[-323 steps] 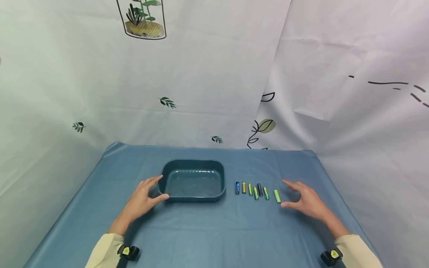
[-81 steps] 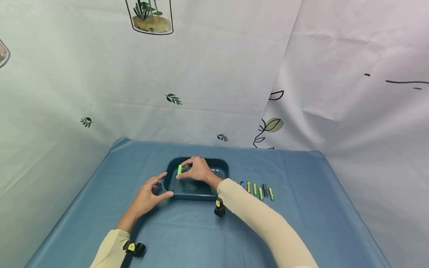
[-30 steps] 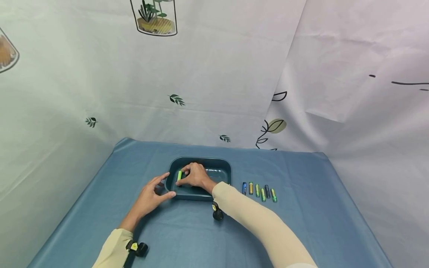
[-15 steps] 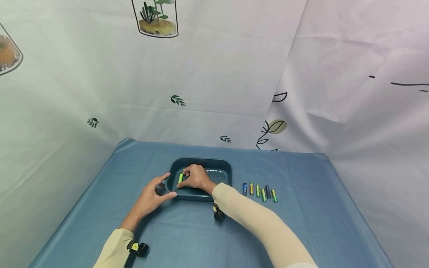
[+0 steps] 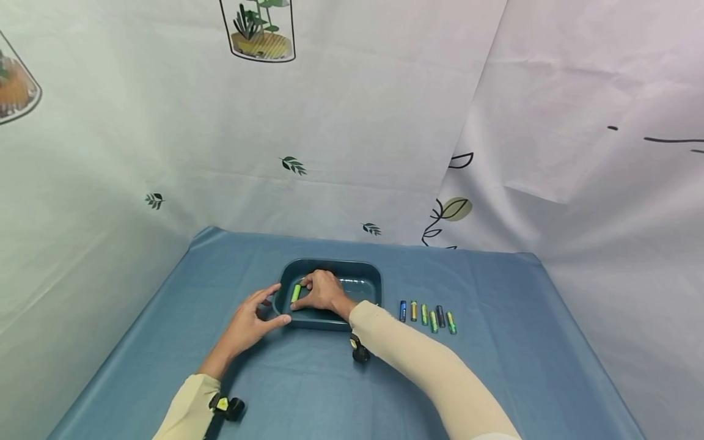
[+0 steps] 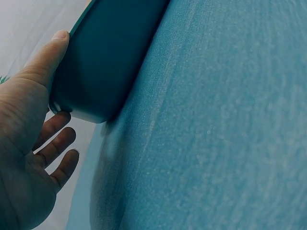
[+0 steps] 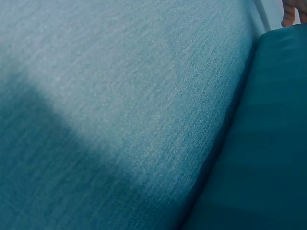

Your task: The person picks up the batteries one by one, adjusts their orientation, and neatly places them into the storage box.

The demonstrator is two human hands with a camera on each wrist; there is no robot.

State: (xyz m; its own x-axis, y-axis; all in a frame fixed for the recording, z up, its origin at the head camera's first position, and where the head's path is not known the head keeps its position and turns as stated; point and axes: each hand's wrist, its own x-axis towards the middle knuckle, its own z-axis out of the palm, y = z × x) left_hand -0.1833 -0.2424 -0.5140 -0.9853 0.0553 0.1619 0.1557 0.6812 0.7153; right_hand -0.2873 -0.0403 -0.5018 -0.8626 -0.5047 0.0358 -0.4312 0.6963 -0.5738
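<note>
A dark teal rectangular dish point(image 5: 374, 275) sits on the blue cloth. Inside its left end, a lime-green battery point(image 5: 296, 293) stretches between the thumb and index fingertips of my right hand point(image 5: 324, 290), which pinches it by its two ends low in the dish. Outside the left end is my left hand point(image 5: 245, 322), thumb and fingers spread at the corner. The left wrist view shows its thumb tip at the dish's rim and its index fingertip against the corner, the other fingers loose. In the right wrist view, the dish wall point(image 7: 259, 143) appears while the right hand is out of sight.
Right of the dish, several batteries lie in a loose row: a blue one point(image 5: 403, 311), a yellow one point(image 5: 414, 311), a dark one point(image 5: 440, 316) and green ones such as the rightmost battery point(image 5: 451, 322). A pale printed curtain point(image 5: 352, 122) stands behind the table.
Over the last seconds, the right hand has lowered the lime-green battery from above the dish to near its floor. Since half a second ago almost nothing has moved. The left hand stays at the corner.
</note>
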